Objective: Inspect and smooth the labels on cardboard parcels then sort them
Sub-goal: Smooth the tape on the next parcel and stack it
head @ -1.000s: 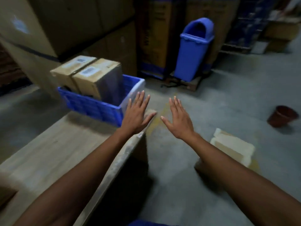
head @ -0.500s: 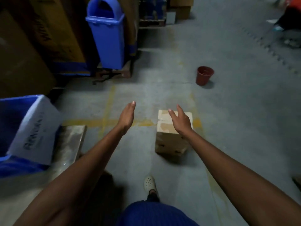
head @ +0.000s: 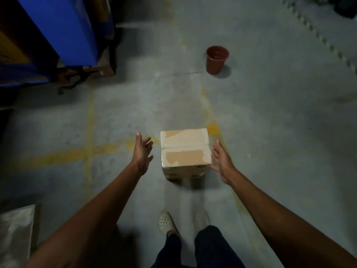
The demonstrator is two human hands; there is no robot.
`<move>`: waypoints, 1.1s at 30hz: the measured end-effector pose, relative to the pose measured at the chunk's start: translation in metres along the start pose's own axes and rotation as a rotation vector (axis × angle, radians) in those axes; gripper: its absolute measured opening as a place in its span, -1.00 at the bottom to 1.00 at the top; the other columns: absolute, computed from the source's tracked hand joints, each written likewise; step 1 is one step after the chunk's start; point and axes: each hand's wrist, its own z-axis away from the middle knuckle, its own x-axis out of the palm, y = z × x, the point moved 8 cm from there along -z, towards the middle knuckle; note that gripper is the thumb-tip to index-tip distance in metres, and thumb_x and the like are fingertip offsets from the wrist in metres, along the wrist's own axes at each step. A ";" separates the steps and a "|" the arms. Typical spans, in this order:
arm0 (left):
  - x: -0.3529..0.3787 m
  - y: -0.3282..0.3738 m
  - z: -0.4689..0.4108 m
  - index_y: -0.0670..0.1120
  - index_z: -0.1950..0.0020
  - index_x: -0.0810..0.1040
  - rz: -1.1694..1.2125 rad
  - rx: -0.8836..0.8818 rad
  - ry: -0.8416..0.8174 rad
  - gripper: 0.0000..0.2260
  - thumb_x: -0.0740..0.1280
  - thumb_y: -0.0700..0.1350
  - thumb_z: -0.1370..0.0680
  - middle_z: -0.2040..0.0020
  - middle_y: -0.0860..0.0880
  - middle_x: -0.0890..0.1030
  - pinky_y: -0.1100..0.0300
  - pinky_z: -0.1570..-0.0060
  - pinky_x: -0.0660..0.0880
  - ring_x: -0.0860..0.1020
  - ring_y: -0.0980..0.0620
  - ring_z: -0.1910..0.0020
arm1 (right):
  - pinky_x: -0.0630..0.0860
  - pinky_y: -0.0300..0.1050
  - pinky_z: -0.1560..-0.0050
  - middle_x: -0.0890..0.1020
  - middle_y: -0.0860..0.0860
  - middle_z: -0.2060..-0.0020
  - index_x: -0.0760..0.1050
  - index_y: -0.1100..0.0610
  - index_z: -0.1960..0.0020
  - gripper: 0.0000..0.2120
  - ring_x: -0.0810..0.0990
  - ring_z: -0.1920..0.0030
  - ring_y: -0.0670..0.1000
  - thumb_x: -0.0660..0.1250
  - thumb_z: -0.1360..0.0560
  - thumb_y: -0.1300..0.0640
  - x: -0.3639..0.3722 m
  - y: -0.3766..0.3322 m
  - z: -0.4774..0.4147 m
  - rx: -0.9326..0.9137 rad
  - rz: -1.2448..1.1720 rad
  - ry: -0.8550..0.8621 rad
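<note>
Grey concrete floor (head: 270,132) in a dim storeroom, crossed by worn yellow lines (head: 67,154). Between the two sets of fingers, standing on that floor: a cardboard parcel (head: 184,149), top flaps shut along a centre seam, pale patches over brown card. To its left, the left hand (head: 142,153), arm stretched forward and down, palm turned inward toward the parcel, fingers (head: 138,140) straight and spread apart, holding nothing, a clear gap to the parcel's side. To its right, the right hand (head: 222,161), arm likewise extended, palm facing inward, fingers (head: 217,147) straight and slightly apart, just beside the parcel's right edge; contact impossible to tell. Well beyond the fingers, a reddish-brown plastic pot (head: 217,59); far ahead and left of the left fingers, a blue bin (head: 63,29). Nearer the body than both hands, a pale perforated shoe (head: 165,222).
</note>
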 end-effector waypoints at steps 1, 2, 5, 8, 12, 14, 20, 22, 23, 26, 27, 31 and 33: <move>0.006 -0.002 -0.014 -0.06 -0.57 0.29 -0.050 -0.008 0.001 -0.26 -0.11 0.40 -0.60 -0.60 -0.10 0.23 -0.17 -0.52 0.04 0.15 -0.05 -0.59 | 0.17 0.21 -0.51 0.24 0.00 -0.59 0.17 0.01 -0.61 -0.36 0.22 -0.57 0.05 0.03 -0.64 -0.29 -0.004 -0.002 -0.014 0.015 -0.006 0.002; 0.011 -0.007 -0.030 -0.06 -0.58 0.28 -0.103 -0.025 0.000 -0.26 -0.11 0.40 -0.60 -0.60 -0.08 0.22 -0.16 -0.52 0.04 0.14 -0.04 -0.59 | 0.18 0.20 -0.50 0.25 0.00 -0.58 0.17 0.02 -0.61 -0.36 0.23 -0.56 0.05 0.03 -0.64 -0.30 -0.007 -0.003 -0.031 0.030 0.008 -0.004; 0.021 -0.025 -0.073 -0.08 -0.59 0.25 -0.184 -0.071 0.043 -0.27 -0.10 0.38 -0.61 -0.60 -0.06 0.23 -0.14 -0.51 0.03 0.15 -0.01 -0.58 | 0.21 0.21 -0.51 0.27 0.01 -0.58 0.17 0.02 -0.61 -0.35 0.26 -0.55 0.06 0.03 -0.63 -0.31 -0.015 0.006 -0.084 0.088 0.039 -0.018; 0.031 -0.053 -0.112 -0.11 -0.57 0.28 -0.244 -0.086 0.058 -0.32 -0.10 0.33 -0.64 -0.56 -0.01 0.28 -0.06 -0.49 0.07 0.22 0.04 -0.54 | 0.30 0.13 -0.46 0.36 0.01 -0.51 0.20 0.08 -0.59 -0.38 0.36 -0.48 0.07 0.03 -0.66 -0.25 -0.023 0.019 -0.136 0.161 0.072 -0.034; 0.038 -0.093 -0.158 -0.08 -0.40 0.50 -0.555 -0.042 0.080 -0.28 -0.08 0.40 -0.59 -0.41 0.03 0.46 0.05 -0.39 0.28 0.42 0.01 -0.39 | 0.41 -0.04 -0.16 0.45 -0.04 -0.18 0.28 0.09 -0.54 -0.47 0.48 -0.15 -0.03 -0.02 -0.70 -0.17 -0.035 0.039 -0.190 0.177 0.100 -0.020; 0.029 -0.116 -0.182 -0.10 -0.41 0.49 -0.699 -0.033 0.135 -0.32 -0.08 0.34 -0.63 -0.39 -0.09 0.51 -0.02 -0.38 0.34 0.46 -0.12 -0.36 | 0.49 -0.09 -0.01 0.50 -0.04 -0.16 0.34 -0.01 -0.47 -0.54 0.54 -0.02 -0.10 -0.02 -0.70 -0.19 -0.037 0.061 -0.215 0.205 0.134 -0.036; -0.019 -0.193 -0.243 -0.18 -0.42 0.48 -0.342 -0.269 0.393 -0.29 -0.03 0.35 -0.62 -0.37 -0.23 0.52 -0.13 -0.37 0.40 0.50 -0.26 -0.31 | 0.50 0.17 -0.30 0.58 0.06 -0.28 0.42 0.02 -0.46 -0.40 0.57 -0.23 0.13 0.03 -0.63 -0.33 -0.042 0.123 -0.277 0.291 0.210 0.008; -0.020 -0.212 -0.247 -0.18 -0.48 0.41 -0.243 -0.343 0.389 -0.36 0.02 0.29 -0.65 -0.37 -0.12 0.50 0.00 -0.38 0.38 0.50 -0.16 -0.33 | 0.49 0.16 -0.32 0.59 0.07 -0.23 0.45 0.05 -0.40 -0.49 0.58 -0.21 0.13 0.08 -0.66 -0.26 -0.040 0.130 -0.282 0.290 0.236 0.008; -0.017 -0.217 -0.246 -0.17 -0.50 0.39 -0.231 -0.356 0.362 -0.38 0.04 0.28 -0.66 -0.38 -0.10 0.49 0.03 -0.39 0.37 0.49 -0.13 -0.33 | 0.50 0.13 -0.30 0.60 0.07 -0.21 0.46 0.05 -0.37 -0.56 0.59 -0.19 0.13 0.12 -0.67 -0.21 -0.040 0.132 -0.284 0.289 0.249 0.003; -0.008 -0.220 -0.235 -0.13 -0.49 0.41 -0.215 -0.334 0.314 -0.40 0.09 0.27 -0.65 -0.41 -0.09 0.50 0.01 -0.41 0.36 0.49 -0.09 -0.33 | 0.55 0.00 -0.06 0.61 0.08 -0.19 0.44 0.12 -0.40 -0.60 0.60 -0.14 0.12 0.24 -0.65 -0.07 -0.045 0.122 -0.278 0.291 0.312 0.010; -0.007 -0.215 -0.227 -0.13 -0.48 0.43 -0.206 -0.328 0.319 -0.42 0.11 0.25 -0.65 -0.39 -0.09 0.51 0.01 -0.40 0.37 0.50 -0.09 -0.31 | 0.53 -0.05 0.01 0.62 0.08 -0.19 0.45 0.13 -0.40 -0.60 0.60 -0.13 0.11 0.27 -0.64 -0.04 -0.047 0.114 -0.274 0.273 0.338 0.012; 0.002 -0.180 -0.182 -0.10 -0.45 0.47 -0.147 -0.251 0.363 -0.51 0.19 0.18 -0.65 -0.32 -0.09 0.54 -0.04 -0.27 0.49 0.54 -0.13 -0.19 | 0.47 -0.13 0.06 0.63 -0.06 -0.06 0.51 0.04 -0.21 -0.76 0.58 0.00 -0.05 0.32 -0.60 -0.03 -0.050 0.066 -0.243 0.219 0.409 0.000; 0.006 -0.160 -0.156 -0.08 -0.35 0.56 -0.108 -0.185 0.384 -0.57 0.22 0.16 -0.63 -0.25 -0.08 0.61 0.02 -0.14 0.54 0.58 -0.13 -0.17 | 0.52 0.02 -0.13 0.65 -0.01 -0.11 0.55 0.08 -0.20 -0.56 0.60 -0.08 0.05 0.34 -0.48 -0.21 -0.055 0.050 -0.233 0.210 0.425 0.021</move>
